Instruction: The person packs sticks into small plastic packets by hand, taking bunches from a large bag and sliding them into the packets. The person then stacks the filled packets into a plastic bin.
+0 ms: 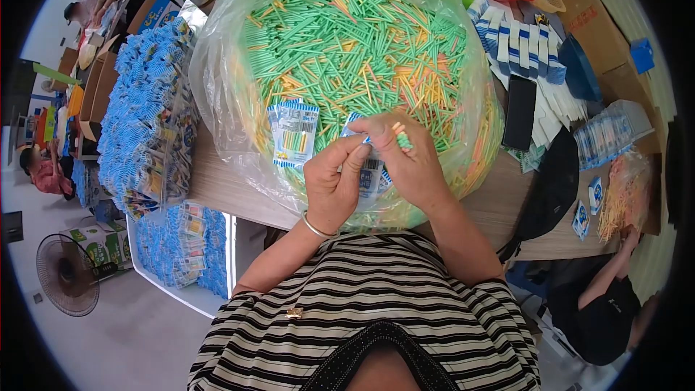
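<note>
In front of me a large clear plastic bag point(221, 94) is full of thin green, yellow and pink sticks point(340, 43). My left hand point(337, 177) is closed, thumb and finger pinching the edge of a small blue-and-white packet point(367, 141). My right hand point(409, 170) meets it there, its fingers curled around a little bunch of green and yellow sticks point(401, 136). Most of the pinched packet is hidden by the fingers. Beneath the hands lies another printed packet point(373, 177). Left of them, several packets with sticks showing through point(295, 134) lie on the pile.
A tall heap of blue packets point(148, 116) stands at left, above a white bin point(228, 253) of more packets. At right are a black phone point(519, 112), stacked blue-and-white packets point(521, 47) and a black cap-like item point(550, 192). A co-worker's arm point(612, 268) reaches in at far right.
</note>
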Available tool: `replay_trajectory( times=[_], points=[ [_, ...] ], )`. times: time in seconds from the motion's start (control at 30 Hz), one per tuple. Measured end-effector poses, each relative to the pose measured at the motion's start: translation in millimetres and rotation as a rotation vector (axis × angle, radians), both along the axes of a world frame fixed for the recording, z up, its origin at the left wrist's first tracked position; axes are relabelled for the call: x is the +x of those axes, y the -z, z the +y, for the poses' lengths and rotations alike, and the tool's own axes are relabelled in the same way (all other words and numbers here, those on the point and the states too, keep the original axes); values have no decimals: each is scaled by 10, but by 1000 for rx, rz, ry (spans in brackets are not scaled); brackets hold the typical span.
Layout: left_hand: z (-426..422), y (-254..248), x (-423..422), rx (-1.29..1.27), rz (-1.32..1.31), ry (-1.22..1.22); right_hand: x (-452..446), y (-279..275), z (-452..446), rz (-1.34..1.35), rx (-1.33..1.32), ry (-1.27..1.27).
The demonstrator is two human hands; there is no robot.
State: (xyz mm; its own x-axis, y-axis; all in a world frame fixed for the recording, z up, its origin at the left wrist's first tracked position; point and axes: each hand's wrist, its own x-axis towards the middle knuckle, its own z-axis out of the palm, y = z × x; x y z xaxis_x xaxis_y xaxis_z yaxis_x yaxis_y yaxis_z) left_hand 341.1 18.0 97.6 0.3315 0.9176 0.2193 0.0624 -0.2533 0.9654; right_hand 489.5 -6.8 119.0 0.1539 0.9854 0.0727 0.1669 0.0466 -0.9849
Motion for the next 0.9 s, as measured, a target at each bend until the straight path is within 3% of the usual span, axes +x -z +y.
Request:
replay_trajectory(
  times=[0.27, 0.37, 0.67, 0.8, 0.9],
  points=[
    [73, 142, 70, -201, -203, -17, 75, 36, 103, -411, 140, 47],
    [94, 170, 68, -209, -201, -23, 82, 37, 150, -20, 96, 53],
    [59, 146, 60, -121, -151, 0, 137, -132, 266, 224, 120, -8],
    [52, 117, 57, -119, -145, 6, 65, -54, 231, 94, 107, -54],
    [55, 120, 64, -122, -161, 16, 84, -5, 230, -301, 221, -95]
  ],
)
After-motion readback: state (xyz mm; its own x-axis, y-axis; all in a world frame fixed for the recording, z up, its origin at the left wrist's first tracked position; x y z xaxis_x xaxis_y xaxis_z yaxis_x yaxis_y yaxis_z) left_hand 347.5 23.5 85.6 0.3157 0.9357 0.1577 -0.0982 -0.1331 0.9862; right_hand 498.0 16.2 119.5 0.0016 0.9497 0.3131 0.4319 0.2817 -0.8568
